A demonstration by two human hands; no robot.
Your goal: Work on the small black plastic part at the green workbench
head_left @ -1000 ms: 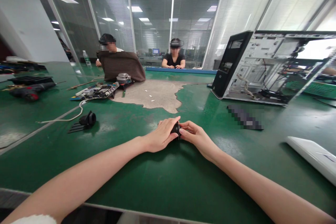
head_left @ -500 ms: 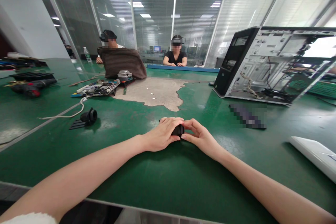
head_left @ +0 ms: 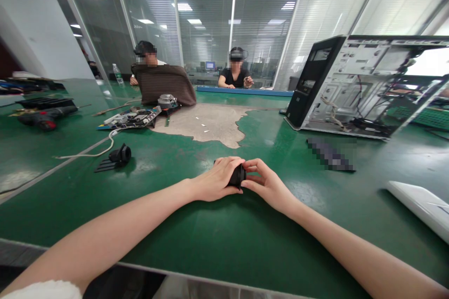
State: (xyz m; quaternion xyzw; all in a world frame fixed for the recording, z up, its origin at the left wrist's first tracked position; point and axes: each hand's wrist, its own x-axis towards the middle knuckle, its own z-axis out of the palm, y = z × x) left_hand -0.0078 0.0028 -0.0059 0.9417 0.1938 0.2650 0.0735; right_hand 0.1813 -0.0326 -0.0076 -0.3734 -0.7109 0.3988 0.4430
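A small black part (head_left: 237, 177) is between my two hands at the middle of the green table (head_left: 224, 238). My left hand (head_left: 218, 180) is wrapped over it from the left, palm down. From the right, the curved fingertips and thumb of my right hand (head_left: 264, 182) grip its end. The far side of the part is hidden under my left fingers. A similar black part with a round collar and flat prongs (head_left: 119, 155) lies to the left.
An open computer case (head_left: 365, 84) stands at right, beyond a blurred dark object (head_left: 329, 155) and a white device (head_left: 421, 205). Circuit boards (head_left: 133, 118), a brown cover (head_left: 164, 83) and a power tool (head_left: 47, 118) lie left. Two people (head_left: 235, 74) sit across the table.
The black part has tilted slightly in my hands and more of its rim shows. Across the table, the person in black has raised one hand.
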